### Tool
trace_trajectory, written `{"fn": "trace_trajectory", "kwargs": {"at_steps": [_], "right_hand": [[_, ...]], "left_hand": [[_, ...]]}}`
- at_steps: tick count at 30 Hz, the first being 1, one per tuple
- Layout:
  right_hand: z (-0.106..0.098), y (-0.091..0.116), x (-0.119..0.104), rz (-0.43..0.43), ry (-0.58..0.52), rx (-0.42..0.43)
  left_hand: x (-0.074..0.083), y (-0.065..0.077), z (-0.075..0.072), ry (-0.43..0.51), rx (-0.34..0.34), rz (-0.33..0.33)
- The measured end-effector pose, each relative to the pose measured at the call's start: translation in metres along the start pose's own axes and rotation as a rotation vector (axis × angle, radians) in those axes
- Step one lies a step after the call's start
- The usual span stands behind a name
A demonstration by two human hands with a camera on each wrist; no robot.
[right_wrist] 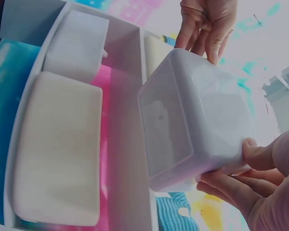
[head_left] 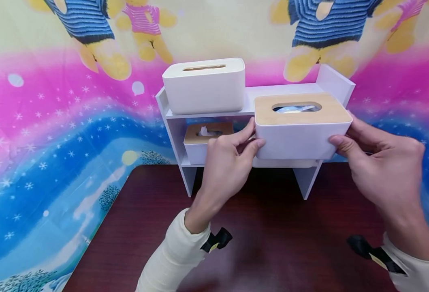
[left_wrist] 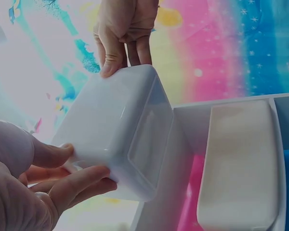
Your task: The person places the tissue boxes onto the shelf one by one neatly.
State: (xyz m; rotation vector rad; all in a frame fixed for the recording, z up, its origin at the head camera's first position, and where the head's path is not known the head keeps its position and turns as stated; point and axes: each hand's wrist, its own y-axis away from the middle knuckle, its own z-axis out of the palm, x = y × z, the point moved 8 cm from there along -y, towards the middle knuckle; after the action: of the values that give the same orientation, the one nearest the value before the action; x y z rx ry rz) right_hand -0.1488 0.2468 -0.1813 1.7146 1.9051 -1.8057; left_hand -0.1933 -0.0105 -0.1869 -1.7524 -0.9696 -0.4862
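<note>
Both hands hold a white tissue box with a light wood lid (head_left: 299, 134) up in front of the shelf, by its two ends. My left hand (head_left: 227, 162) pinches the left end, its thumb on the front side. Around the right end, the thumb and fingers of my right hand (head_left: 389, 162) grip in the same way. Folded tissue shows through the oval slot in the lid. From below, the wrist views show the underside of the tissue box (left_wrist: 147, 144) (right_wrist: 166, 130), clear of any surface.
A white two-tier shelf (head_left: 283, 91) stands on a dark red-brown table (head_left: 258, 227). On its top left sits a cream tissue box (head_left: 205, 91). Below are a smaller wood-lidded tissue box (head_left: 196, 152) and another cream box (right_wrist: 58, 154). A patterned cloth (head_left: 72, 121) hangs behind.
</note>
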Motion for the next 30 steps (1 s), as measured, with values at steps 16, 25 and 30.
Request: {"fn": "trace_trajectory", "kwargs": {"at_steps": [16,25,30], "right_hand": [[-0.006,-0.038,-0.001,0.112,-0.023,0.032],[0.005,-0.064,0.001,0.128,-0.111,0.033],[0.012,-0.077,0.002,0.138,-0.136,0.061]], "left_hand": [[0.023,-0.035,0.002,-0.02,0.043,0.014],[0.022,-0.061,0.004,-0.067,0.074,-0.046],[0.018,-0.073,0.006,-0.079,0.124,-0.05]]}}
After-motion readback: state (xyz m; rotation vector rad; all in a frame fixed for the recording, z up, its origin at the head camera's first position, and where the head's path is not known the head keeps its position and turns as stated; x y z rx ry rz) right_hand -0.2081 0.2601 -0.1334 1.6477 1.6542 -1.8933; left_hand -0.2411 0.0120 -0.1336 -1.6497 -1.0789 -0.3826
